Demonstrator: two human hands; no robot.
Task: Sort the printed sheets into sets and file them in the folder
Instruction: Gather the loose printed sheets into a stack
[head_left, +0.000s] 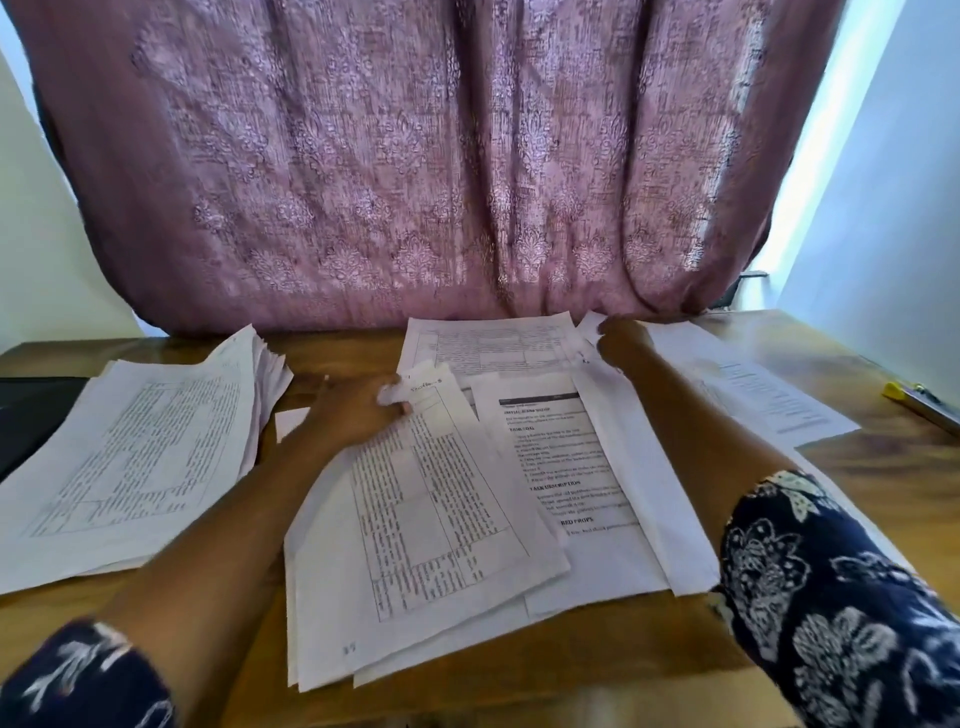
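Printed sheets lie in several piles on a wooden table. A thick stack sits at the left. In the middle lies a loose pile topped by a tilted table-print sheet. My left hand pinches the top corner of that sheet. Beside it lies a sheet with bold headings. My right hand reaches to the far side and grips the top edge of a plain white sheet. Another printed sheet lies at the back, and one more at the right. A dark folder shows at the left edge.
A pink patterned curtain hangs right behind the table's far edge. A yellow-tipped object lies at the right edge of the table. A small white slip lies left of my left hand.
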